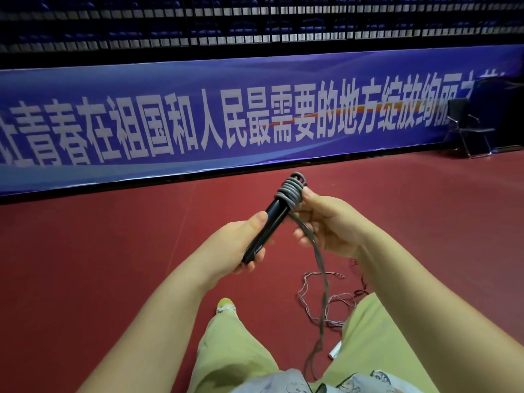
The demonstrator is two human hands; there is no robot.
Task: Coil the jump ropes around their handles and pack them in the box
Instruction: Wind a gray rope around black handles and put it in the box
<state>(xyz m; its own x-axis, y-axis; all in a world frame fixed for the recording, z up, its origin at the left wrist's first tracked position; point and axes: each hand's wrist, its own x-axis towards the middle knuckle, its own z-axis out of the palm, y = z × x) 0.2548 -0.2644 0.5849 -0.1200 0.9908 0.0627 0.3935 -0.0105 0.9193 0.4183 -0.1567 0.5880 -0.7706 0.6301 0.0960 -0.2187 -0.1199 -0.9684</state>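
Note:
My left hand (244, 245) grips the lower end of the black jump-rope handles (272, 217), held tilted up to the right. Several turns of grey rope (290, 191) are wound around the handles' upper end. My right hand (326, 222) pinches the rope just beside the coil, thumb against the turns. The loose grey rope (323, 279) hangs down from that hand between my legs. No box is in view.
A thin, tangled second rope (326, 302) lies on the red floor by my right leg, with a white handle (336, 350) near it. A blue banner wall (255, 117) runs across ahead. A black folding chair (465, 126) stands at the far right.

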